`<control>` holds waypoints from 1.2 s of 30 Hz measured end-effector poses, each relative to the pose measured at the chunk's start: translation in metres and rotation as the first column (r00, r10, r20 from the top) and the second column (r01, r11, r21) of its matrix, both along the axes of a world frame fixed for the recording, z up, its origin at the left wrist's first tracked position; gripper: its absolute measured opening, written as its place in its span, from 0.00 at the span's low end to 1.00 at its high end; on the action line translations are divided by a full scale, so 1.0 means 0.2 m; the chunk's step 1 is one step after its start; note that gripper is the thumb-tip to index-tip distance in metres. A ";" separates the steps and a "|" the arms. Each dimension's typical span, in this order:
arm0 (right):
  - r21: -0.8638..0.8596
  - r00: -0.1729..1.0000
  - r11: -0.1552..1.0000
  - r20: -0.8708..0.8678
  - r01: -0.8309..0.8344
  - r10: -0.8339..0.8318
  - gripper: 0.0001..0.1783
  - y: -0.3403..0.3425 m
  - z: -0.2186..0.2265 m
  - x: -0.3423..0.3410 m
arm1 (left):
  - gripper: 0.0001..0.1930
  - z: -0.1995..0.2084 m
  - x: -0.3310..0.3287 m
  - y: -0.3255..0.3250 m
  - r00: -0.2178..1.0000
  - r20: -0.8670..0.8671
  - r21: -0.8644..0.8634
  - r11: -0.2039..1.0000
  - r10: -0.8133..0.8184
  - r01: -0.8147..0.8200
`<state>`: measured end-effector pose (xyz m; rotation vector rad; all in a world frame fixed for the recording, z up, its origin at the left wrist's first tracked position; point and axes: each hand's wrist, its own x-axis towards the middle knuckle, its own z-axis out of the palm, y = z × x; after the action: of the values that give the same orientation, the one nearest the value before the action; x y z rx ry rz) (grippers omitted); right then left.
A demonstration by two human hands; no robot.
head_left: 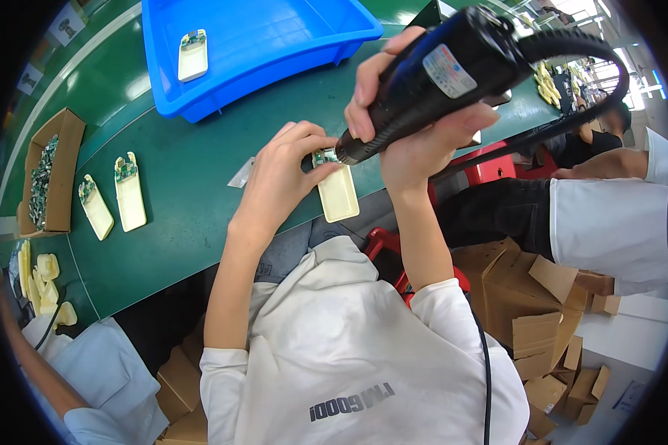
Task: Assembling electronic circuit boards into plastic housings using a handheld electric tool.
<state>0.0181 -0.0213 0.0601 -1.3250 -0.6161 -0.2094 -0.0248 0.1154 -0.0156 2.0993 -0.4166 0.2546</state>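
My right hand [423, 141] is wrapped round a black electric screwdriver [423, 81], its cable curving off to the right. The tool's tip points down at a small green circuit board [323, 157] at the top end of a cream plastic housing [339, 194]. Fingers and thumb of my left hand [282, 167] pinch that end of the housing at the table's near edge. Whether the bit touches a screw is hidden by the tool's nose. Two more cream housings with boards, one [131, 194] beside another [96, 208], lie to the left on the green table.
A blue tray [267, 78] at the back holds one cream housing [193, 59]. Far left stands a cardboard box [61, 174] of small boards; cream parts [46, 285] lie near it. Co-workers sit on both sides. Cardboard boxes [519, 297] and a red stool [490, 167] are at right.
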 end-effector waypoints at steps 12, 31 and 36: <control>0.025 0.998 1.000 -0.053 0.015 -0.013 0.56 -0.03 0.01 -0.02 | 0.16 0.01 0.01 -0.01 0.998 -0.039 -0.034 0.998 -0.044 0.043; 0.546 0.943 0.776 0.273 -0.316 0.192 0.53 -0.21 0.20 -0.14 | 0.16 0.47 0.27 0.56 0.729 0.449 0.056 0.798 0.517 -0.600; 0.480 0.957 0.840 0.253 -0.251 0.142 0.54 -0.30 0.14 -0.13 | 0.20 0.47 -0.02 0.71 0.768 0.282 0.202 0.746 0.576 -0.634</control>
<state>-0.0073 -0.0813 0.0882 -0.7225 -0.8060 -0.3200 -0.0287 0.2581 0.0787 2.4593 0.1570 0.8459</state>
